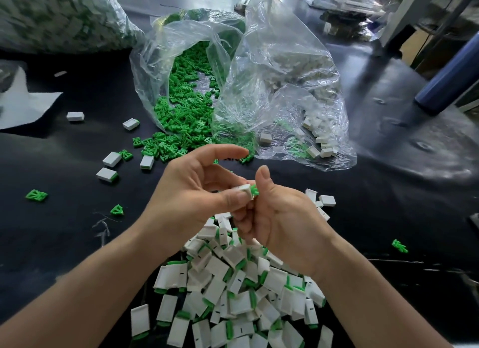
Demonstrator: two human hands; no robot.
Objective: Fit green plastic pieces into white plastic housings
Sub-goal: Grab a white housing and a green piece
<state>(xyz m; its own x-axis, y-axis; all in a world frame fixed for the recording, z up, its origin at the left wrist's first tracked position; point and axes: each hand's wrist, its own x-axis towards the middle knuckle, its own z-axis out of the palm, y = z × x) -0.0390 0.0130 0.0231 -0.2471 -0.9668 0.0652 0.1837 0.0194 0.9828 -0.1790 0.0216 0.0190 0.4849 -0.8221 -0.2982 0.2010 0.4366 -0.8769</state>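
Observation:
My left hand point(191, 189) pinches a white housing point(246, 190) between thumb and fingers above the black table. My right hand point(280, 218) holds a green piece point(254, 189) against the housing's open end, thumb raised; part of the piece sticks out. Below my hands lies a heap of white housings with green pieces fitted point(233, 290). A clear bag spilling loose green pieces point(186, 106) lies behind, and beside it a clear bag of white housings point(311, 114).
Loose white housings point(112, 158) and stray green pieces point(36, 195) are scattered on the black table point(64, 231) at left. A large full bag point(59, 15) sits at back left, a dark blue cylinder point(445, 75) at right, white paper point(23, 106) at far left.

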